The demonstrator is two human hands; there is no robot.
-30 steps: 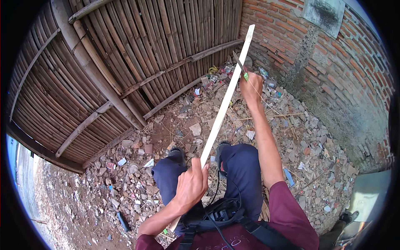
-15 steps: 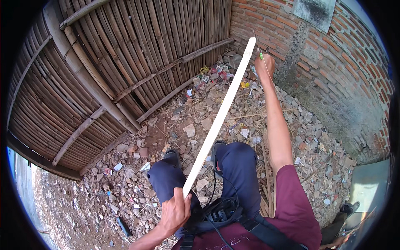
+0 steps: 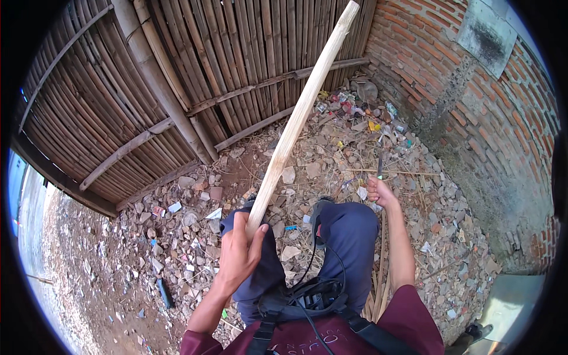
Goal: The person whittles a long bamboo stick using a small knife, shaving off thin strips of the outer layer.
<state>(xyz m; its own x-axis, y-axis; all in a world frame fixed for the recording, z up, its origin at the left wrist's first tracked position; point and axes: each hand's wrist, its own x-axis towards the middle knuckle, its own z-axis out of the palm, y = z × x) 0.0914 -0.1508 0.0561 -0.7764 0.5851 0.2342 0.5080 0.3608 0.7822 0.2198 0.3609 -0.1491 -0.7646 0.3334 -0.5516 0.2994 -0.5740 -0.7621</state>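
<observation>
My left hand (image 3: 239, 255) is closed round the near end of a long pale bamboo strip (image 3: 291, 130). The strip slants up and away to the right, its far end in front of the bamboo fence. Its broad, grainy face shows, with darker patches along it. My right hand (image 3: 381, 191) is a fist round a knife (image 3: 380, 164) with a narrow dark blade pointing away from me. A bit of green shows at the grip, and the rest of the handle is hidden by my fingers. The knife is apart from the strip, to its right.
A bamboo fence (image 3: 236, 53) rises at the left and ahead, meeting a brick wall (image 3: 438, 53) on the right. Stones and litter cover the ground (image 3: 189, 236). Thin sticks (image 3: 378, 278) lie beside my right leg. Another person's foot (image 3: 478, 331) shows at the lower right.
My right hand has come back toward me with the knife, away from the strip's far end. My left hand has lifted and turned the strip, so a broader face shows.
</observation>
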